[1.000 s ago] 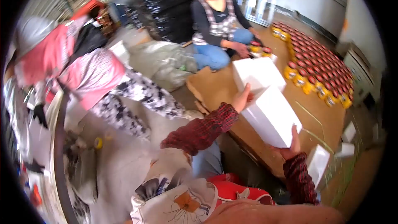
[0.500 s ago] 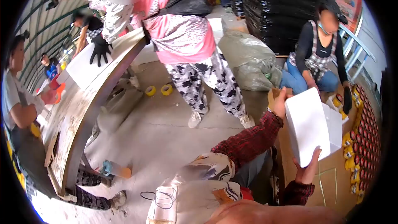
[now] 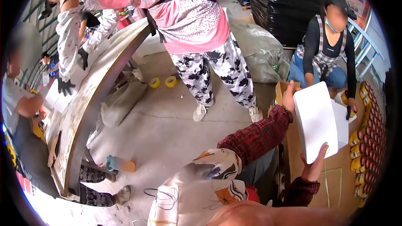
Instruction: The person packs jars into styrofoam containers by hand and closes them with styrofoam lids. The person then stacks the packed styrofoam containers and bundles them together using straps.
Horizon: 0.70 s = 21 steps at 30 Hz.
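Note:
A white carton [image 3: 315,121], tilted over the brown cardboard, is held between my two hands. My left hand [image 3: 289,96] grips its upper left edge, with the fingers partly hidden behind it. At the lower edge my right hand [image 3: 315,165] holds the carton from below, thumb on its front face. A second white panel [image 3: 341,123] shows behind the carton's right side; I cannot tell if it is part of the same carton. Rows of jars [image 3: 368,142] with yellow labels and dark red lids stand to the right of the hands.
Brown cardboard [image 3: 335,184] with a pale green strap [image 3: 340,186] lies below. A crouching co-worker [image 3: 328,46] handles jars opposite. Another person in pink [image 3: 192,21] stands at a long worn table [image 3: 90,88]. Tape rolls [image 3: 170,82] and a bottle [image 3: 120,164] are on the floor.
The carton stays in both my hands, barely shifted. The person in pink has leaned further over the table, and their gloved hands and white sheet have moved left.

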{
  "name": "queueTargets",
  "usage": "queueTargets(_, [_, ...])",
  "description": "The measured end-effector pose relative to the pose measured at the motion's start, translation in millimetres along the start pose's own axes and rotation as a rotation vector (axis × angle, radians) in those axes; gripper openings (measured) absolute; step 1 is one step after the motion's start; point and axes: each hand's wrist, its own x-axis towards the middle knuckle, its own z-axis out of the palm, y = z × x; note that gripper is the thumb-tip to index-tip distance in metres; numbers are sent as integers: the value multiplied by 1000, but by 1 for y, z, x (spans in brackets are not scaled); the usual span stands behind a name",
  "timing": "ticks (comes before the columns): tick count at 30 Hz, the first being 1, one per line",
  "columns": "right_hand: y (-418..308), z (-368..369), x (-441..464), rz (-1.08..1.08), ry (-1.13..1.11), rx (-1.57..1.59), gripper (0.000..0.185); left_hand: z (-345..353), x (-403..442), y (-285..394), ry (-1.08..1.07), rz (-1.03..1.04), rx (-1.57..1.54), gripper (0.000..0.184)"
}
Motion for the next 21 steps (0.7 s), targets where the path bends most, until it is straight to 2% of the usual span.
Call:
queueTargets(1, [0, 3, -8, -2, 19, 0, 84, -5, 2, -4, 44, -24, -23, 60])
queueTargets(4, [11, 4, -36, -32, 17, 9, 82, -13, -15, 4, -98, -12, -28, 62])
queueTargets(6, [18, -1, -50, -33, -10, 17, 81, -4, -36, 10, -71, -79, -175, 66])
queueTargets(7, [29, -8, -50, -88, -24, 17, 80, -28, -25, -4, -198, -87, -128, 68])
queueTargets(9, [35, -4, -62, -113, 2, 17, 75, -52, -13, -16, -230, -43, -217, 69])
queueTargets(11, [31, 7, -77, -132, -15, 92, 68, -49, -24, -7, -233, -52, -358, 50])
queueTargets(12, [29, 17, -85, -148, 35, 107, 66, -43, -35, -4, -220, -55, -368, 50])
queueTargets(15, [21, 14, -97, -200, -1, 49, 59, -23, -81, 4, -134, -101, -195, 50])
queueTargets(18, [17, 16, -103, -393, 11, -24, 52, -6, -100, 5, -107, -135, 48, 50])
queueTargets(20, [18, 12, -106, -552, 79, 0, 70, 11, -123, 9, -102, -129, 154, 50])
queueTargets(21, [32, 14, -104, -531, 74, 1, 85, 16, -133, 15, -101, -117, 196, 49])
